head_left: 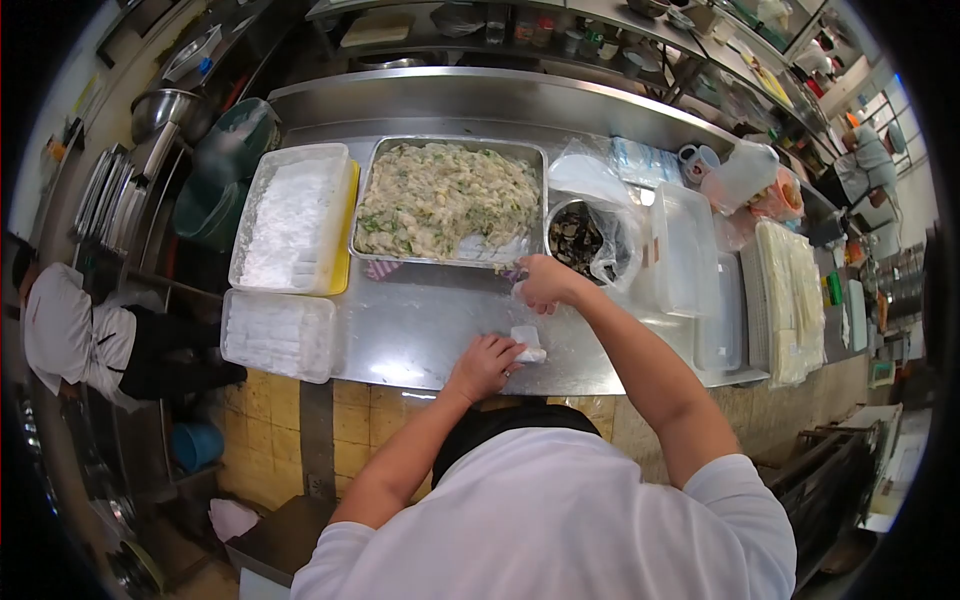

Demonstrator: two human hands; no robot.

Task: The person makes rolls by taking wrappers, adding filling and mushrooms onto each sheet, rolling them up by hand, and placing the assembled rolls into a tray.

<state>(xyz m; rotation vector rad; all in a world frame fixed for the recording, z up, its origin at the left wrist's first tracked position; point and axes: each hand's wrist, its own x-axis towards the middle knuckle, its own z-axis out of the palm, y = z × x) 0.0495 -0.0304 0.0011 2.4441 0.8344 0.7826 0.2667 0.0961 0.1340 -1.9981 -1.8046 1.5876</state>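
Note:
On the steel table (430, 345), near its front edge, my left hand (484, 368) has its fingers bent onto a small white wrapper (526, 338), which looks partly folded. My right hand (547, 284) is at the lower right corner of a metal tray (440, 261), fingers closed; whatever they hold is too small to name. Pale chopped filling with green bits (440, 195) fills most of that tray, with bare metal showing at its lower right. Left of it, a clear tub of white powder (293, 215) stands above a smaller container of white rolls (278, 335).
A plastic-lined bowl of dark pieces (575, 235) stands right of the tray. Beyond it are clear plastic containers (682, 245), a stack of pale sheets in plastic (788, 300) and a mug (698, 163). Another person (85, 335) stands at the far left.

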